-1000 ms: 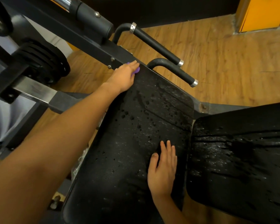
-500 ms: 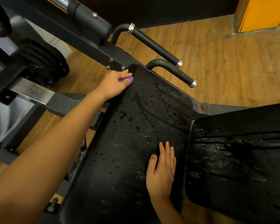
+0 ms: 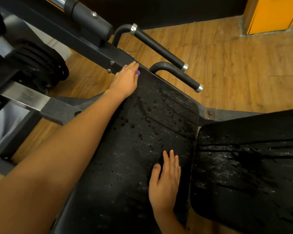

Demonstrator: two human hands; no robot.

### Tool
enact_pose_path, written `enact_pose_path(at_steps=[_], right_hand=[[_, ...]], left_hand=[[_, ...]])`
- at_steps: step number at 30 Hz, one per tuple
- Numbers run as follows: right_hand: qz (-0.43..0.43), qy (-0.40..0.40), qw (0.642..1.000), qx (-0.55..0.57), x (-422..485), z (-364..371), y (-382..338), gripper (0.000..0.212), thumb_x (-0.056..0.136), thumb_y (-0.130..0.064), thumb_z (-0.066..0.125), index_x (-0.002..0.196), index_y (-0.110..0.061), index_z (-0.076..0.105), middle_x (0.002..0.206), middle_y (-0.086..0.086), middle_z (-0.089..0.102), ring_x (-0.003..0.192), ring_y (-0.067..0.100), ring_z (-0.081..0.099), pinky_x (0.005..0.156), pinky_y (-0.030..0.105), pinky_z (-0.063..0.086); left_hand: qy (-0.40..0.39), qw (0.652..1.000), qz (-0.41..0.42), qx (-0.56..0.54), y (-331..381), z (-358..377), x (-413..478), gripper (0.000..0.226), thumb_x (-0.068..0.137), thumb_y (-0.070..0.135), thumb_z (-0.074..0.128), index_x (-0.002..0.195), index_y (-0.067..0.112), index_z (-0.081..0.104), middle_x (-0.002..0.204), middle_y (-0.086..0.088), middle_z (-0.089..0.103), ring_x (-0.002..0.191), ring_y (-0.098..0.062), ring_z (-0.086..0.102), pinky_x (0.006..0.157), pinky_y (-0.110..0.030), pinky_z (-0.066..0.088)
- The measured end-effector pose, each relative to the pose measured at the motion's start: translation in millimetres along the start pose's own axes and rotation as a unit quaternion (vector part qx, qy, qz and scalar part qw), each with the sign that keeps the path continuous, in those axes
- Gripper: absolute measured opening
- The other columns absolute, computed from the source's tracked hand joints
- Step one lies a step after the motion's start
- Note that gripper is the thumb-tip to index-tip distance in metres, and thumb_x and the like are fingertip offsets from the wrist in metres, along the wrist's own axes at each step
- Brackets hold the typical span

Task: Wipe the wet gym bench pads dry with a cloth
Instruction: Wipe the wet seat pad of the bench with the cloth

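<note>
Bench pads lie wet before us, the long pad (image 3: 134,157) just beside the wide pad (image 3: 247,174), our right hand (image 3: 166,184) flat on the long pad near its right edge, fingers straight and together, our left hand (image 3: 125,82) likewise at its far corner over a purple cloth (image 3: 138,72).

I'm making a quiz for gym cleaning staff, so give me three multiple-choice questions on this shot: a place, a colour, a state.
1. Where is the left hand? A on a handle; B at the long pad's far corner; C on the floor.
2. The cloth is: A white; B yellow; C purple.
3. The right hand is: A flat, fingers straight; B a fist; C gripping a bar.
Answers: B, it sits at that corner; C, purple shows under its fingers; A, it rests flat on the pad.
</note>
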State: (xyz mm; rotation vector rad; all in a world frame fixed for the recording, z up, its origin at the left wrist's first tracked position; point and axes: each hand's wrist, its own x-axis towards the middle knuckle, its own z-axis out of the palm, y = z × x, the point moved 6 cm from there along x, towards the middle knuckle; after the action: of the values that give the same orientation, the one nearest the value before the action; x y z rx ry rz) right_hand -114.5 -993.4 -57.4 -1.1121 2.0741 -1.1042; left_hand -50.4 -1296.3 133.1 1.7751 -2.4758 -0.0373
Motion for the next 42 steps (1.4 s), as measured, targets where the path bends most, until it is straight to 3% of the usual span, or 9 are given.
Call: enact_pose_path(at_steps=[4, 8, 10, 16, 18, 22, 27, 34, 42], right_hand=[[0.001, 0.000, 1.000, 0.002, -0.1, -0.4, -0.5, 0.060, 0.102, -0.047, 0.021, 0.156, -0.026, 0.037, 0.166, -0.015, 0.016, 0.154, 0.002, 0.000, 0.127, 0.034, 0.003], [0.003, 0.000, 1.000, 0.004, -0.4, -1.3, -1.3, 0.059, 0.101, -0.048, 0.022, 0.155, -0.028, 0.036, 0.165, -0.016, 0.017, 0.154, 0.002, 0.000, 0.127, 0.032, 0.002], [0.000, -0.004, 1.000, 0.005, -0.6, -1.7, -2.0, 0.059, 0.101, -0.047, 0.022, 0.155, -0.028, 0.035, 0.165, -0.016, 0.017, 0.154, 0.001, -0.001, 0.126, 0.030, -0.001], [-0.003, -0.002, 1.000, 0.012, -1.5, -4.7, -3.9, 0.060, 0.101, -0.047, 0.022, 0.155, -0.026, 0.037, 0.165, -0.014, 0.018, 0.154, 0.000, 0.000, 0.124, 0.023, -0.006], [-0.006, -0.004, 1.000, 0.014, -1.7, -5.3, -3.6, 0.060, 0.102, -0.047, 0.022, 0.155, -0.025, 0.037, 0.165, -0.013, 0.018, 0.154, 0.001, 0.000, 0.125, 0.025, -0.005], [-0.007, -0.014, 1.000, 0.018, -1.9, -5.6, -3.8, 0.057, 0.103, -0.044, 0.026, 0.156, -0.024, 0.037, 0.166, -0.011, 0.019, 0.155, 0.003, 0.001, 0.127, 0.032, -0.001], [-0.004, -0.030, 0.999, 0.021, -0.8, -6.7, -4.3, 0.049, 0.108, -0.032, 0.038, 0.156, -0.023, 0.036, 0.167, -0.008, 0.020, 0.155, 0.006, 0.003, 0.127, 0.032, -0.001], [-0.006, -0.035, 0.999, 0.021, -0.5, -6.2, -3.5, 0.051, 0.108, -0.033, 0.037, 0.157, -0.023, 0.033, 0.167, -0.009, 0.017, 0.155, 0.006, 0.001, 0.126, 0.031, -0.002], [-0.011, -0.042, 0.999, 0.030, 0.7, -7.0, -3.5, 0.050, 0.108, -0.031, 0.037, 0.157, -0.020, 0.034, 0.167, -0.004, 0.019, 0.155, 0.010, 0.003, 0.127, 0.035, 0.001]], left_hand=[[-0.006, 1.000, -0.004, 0.016, 8.4, -0.1, 30.2, 0.040, 0.107, 0.017, 0.042, 0.145, 0.009, 0.047, 0.160, -0.009, 0.037, 0.145, -0.036, 0.034, 0.115, -0.052, 0.031], [-0.020, 0.999, -0.036, 0.009, 5.5, 3.9, 49.8, 0.026, 0.103, 0.020, 0.045, 0.126, 0.017, 0.057, 0.143, -0.012, 0.053, 0.128, -0.039, 0.051, 0.105, -0.051, 0.040], [-0.029, 0.998, -0.047, -0.007, 5.6, 1.9, 45.3, 0.027, 0.104, 0.021, 0.045, 0.127, 0.019, 0.059, 0.136, -0.013, 0.058, 0.124, -0.038, 0.053, 0.103, -0.051, 0.042], [-0.040, 0.999, -0.019, -0.026, -2.6, -7.8, -1.8, 0.047, 0.106, 0.018, 0.043, 0.153, 0.020, 0.041, 0.163, -0.003, 0.033, 0.146, -0.032, 0.034, 0.121, -0.046, 0.025], [-0.044, 0.999, -0.001, -0.021, -6.9, -8.1, -30.6, 0.050, 0.106, 0.018, 0.043, 0.156, 0.018, 0.036, 0.165, -0.002, 0.027, 0.148, -0.031, 0.033, 0.120, -0.047, 0.025], [-0.036, 0.998, 0.003, -0.052, -17.5, -10.3, -100.7, 0.052, 0.107, 0.020, 0.043, 0.158, 0.020, 0.033, 0.166, 0.002, 0.025, 0.151, -0.026, 0.028, 0.119, -0.057, 0.027], [-0.025, 0.997, -0.015, -0.069, -26.1, -9.2, -159.9, 0.053, 0.107, 0.020, 0.043, 0.159, 0.018, 0.030, 0.166, 0.001, 0.024, 0.152, -0.022, 0.024, 0.122, -0.045, 0.026], [-0.024, 0.997, -0.033, -0.060, -13.3, -11.4, -136.5, 0.045, 0.110, 0.025, 0.034, 0.154, 0.013, 0.035, 0.167, -0.002, 0.024, 0.154, -0.031, 0.019, 0.113, -0.056, 0.031], [-0.026, 0.998, -0.005, -0.052, -20.4, -12.1, -157.1, 0.051, 0.107, 0.017, 0.040, 0.157, 0.011, 0.029, 0.167, -0.007, 0.021, 0.153, -0.029, 0.023, 0.118, -0.052, 0.031]])
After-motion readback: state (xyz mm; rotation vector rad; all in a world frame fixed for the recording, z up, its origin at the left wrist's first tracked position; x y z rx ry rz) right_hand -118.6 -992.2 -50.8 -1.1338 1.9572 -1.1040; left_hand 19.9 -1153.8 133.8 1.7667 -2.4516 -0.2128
